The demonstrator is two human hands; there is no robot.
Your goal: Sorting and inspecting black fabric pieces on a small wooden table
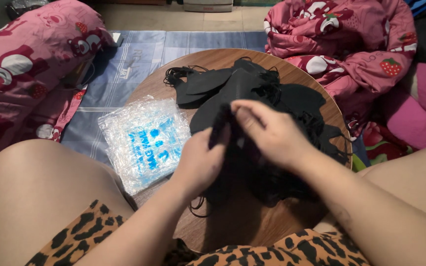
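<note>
A heap of black face masks [252,93] with thin ear loops covers much of a small round wooden table [252,221]. My left hand [200,160] and my right hand [267,130] meet above the near part of the heap, both pinching one black mask [220,129] held upright between them. More masks lie under and behind my hands. A clear plastic bag [144,140] with blue print rests on the table's left edge, just left of my left hand.
My bare knees frame the table on both sides. A pink printed pillow [20,69] lies at far left and a crumpled pink printed blanket [351,44] at back right. A blue striped mat [134,54] covers the floor behind.
</note>
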